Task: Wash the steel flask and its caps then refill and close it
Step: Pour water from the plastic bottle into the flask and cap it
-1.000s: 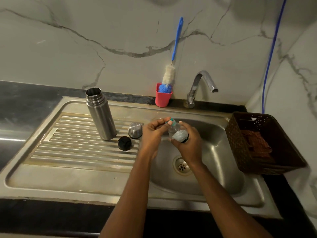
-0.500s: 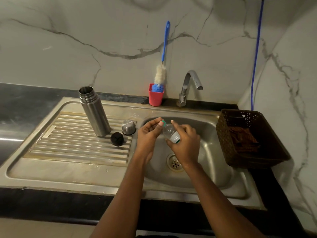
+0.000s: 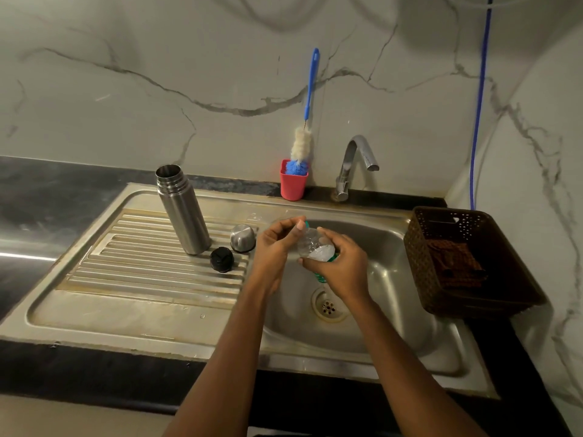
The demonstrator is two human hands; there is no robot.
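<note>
Though uncapped, standing upright on the ribbed drainboard (image 3: 142, 263), left of the basin (image 3: 394, 263): steel flask (image 3: 184, 212), a smooth brushed cylinder with a ringed neck and open mouth. Just beside its foot, on the same pressed ridges: steel cap (image 3: 242, 238), a shiny dome, and black cap (image 3: 221, 259), matte and round, close together.

Over the basin, both hands on a small clear plastic bottle (image 3: 310, 246), tilted, thin-walled, with a green band low down. Left hand (image 3: 271, 247) with thumb and fingertips pinching the bottle's upper end, where a bit of green shows. Right hand (image 3: 344, 269) with fingers curled round the body from the other side.

Below them, a round perforated drain (image 3: 328, 305) in the dull, water-marked steel bowl.

Behind the rim, a curved chrome tap (image 3: 353, 165) and a red cup (image 3: 293, 184) holding a bottle brush (image 3: 310, 89) with blue handle, white fluffy head and blue bristles. To the right, a brown perforated basket (image 3: 467, 222) with a crumpled reddish cloth (image 3: 454, 260) inside. Blue hose (image 3: 478, 121) down the veined marble wall (image 3: 157, 74); dark polished counter (image 3: 47, 190) at left.
</note>
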